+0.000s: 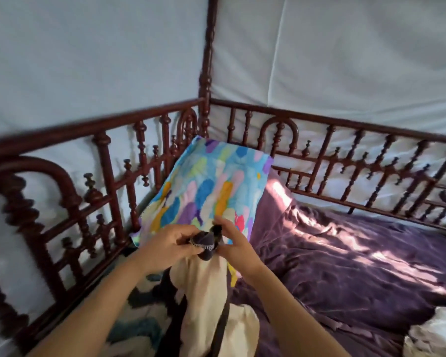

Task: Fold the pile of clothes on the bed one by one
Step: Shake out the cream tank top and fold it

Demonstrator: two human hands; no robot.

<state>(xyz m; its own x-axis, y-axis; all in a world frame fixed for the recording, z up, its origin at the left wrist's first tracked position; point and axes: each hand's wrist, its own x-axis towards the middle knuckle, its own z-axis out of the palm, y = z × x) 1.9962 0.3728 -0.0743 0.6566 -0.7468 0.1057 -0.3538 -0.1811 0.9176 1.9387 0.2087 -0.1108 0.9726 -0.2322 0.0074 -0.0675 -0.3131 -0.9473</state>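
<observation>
Pillow (209,186) at 12: sky-blue w/ purple, orange, pink, green blotches. Sheet (345,253) at 3: plain purple. Bed rail (108,176): dark red-brown. Small cloth (206,244), centre: dark navy, pale lace edge. Garment (206,292) at 6: cream.

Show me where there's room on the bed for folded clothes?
The purple bedspread is bare between the colourful pillow, the wooden railing and the white fabric in the near right corner. It is crowded on the left, where the cream garment and patterned cloth lie under the left hand and right hand, which hold a dark garment.
</observation>
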